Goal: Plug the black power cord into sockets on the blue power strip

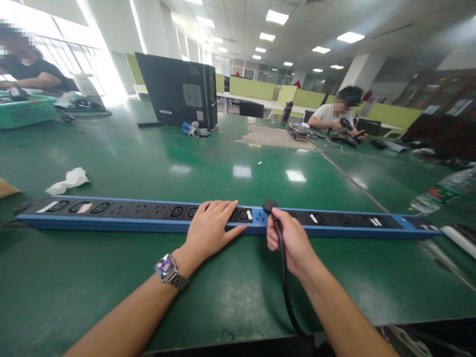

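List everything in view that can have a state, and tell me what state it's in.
Power strip: lying flat, sockets up
Black plug: held; can't tell if inserted
Left hand: open, on the power strip
Right hand: closed on the black plug
Watch screen: lit
Ceiling lights: on
Computer tower: upright
Tissue: crumpled

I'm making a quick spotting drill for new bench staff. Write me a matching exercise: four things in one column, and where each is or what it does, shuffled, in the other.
Things
1. Left hand
2. Right hand
3. Computer tower
4. Plastic bottle

Places and states
A. Near the right end of the power strip
B. Resting on the strip, fingers spread
C. Upright, with blue and white gloves at its foot
D. Closed around a black cable near its plug

Right pairs: 1-B, 2-D, 3-C, 4-A
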`<state>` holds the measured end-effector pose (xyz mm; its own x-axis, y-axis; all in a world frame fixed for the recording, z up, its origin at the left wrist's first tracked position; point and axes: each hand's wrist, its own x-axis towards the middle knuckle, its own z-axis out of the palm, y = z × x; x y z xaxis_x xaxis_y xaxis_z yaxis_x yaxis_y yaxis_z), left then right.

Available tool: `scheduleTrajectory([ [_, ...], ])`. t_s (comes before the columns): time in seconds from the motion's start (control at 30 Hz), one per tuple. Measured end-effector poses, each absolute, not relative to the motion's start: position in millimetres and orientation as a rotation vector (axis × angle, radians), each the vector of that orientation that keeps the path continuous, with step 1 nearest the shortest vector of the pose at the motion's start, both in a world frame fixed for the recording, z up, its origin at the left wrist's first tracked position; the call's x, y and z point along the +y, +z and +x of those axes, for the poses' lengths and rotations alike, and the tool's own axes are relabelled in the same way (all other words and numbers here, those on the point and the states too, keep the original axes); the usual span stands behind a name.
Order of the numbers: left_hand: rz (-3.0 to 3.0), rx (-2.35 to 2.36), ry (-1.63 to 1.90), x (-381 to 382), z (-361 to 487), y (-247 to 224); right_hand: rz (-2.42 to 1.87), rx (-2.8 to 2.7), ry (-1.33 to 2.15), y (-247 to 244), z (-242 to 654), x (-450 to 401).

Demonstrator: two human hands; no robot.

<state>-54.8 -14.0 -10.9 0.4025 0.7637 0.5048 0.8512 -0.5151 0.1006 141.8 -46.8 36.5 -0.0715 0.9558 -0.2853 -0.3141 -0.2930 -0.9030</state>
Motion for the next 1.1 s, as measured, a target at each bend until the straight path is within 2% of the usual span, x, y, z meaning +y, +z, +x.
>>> scheduleTrajectory([
  [0.13, -2.495, -1.455, -0.724, -14, -55, -10, -1.138, -0.768, 1.522, 49, 195, -49],
  [0.3, -2.476, -1.46, -0.733, -13, -54, -10, -1.39, -0.658, 1.589, 29, 247, -40],
  [0.57, -2.477, -1.451, -0.737, -14, -54, -10, -1.462, -0.715, 1.607, 18, 235, -42],
  [0.73, -2.468, -1.457, -0.732, -13, -54, -9, -1.375, -0.747, 1.52, 36, 248, -47],
  [0.83, -2.466, -1.455, -0.745, -13, -54, -9, -1.307, -0.794, 1.351, 51, 290, -46],
  [0.9, -2.463, -1.461, -0.744, -13, -54, -9, -1.464, -0.807, 1.273, 53, 328, -43],
  [1.0, -2.464, -1.478, -0.731, -14, -54, -8, -1.674, -0.743, 1.282, 44, 379, -40],
  [1.1, -2.473, -1.476, -0.731, -14, -53, -8, -1.646, -0.693, 1.388, 31, 401, -39],
])
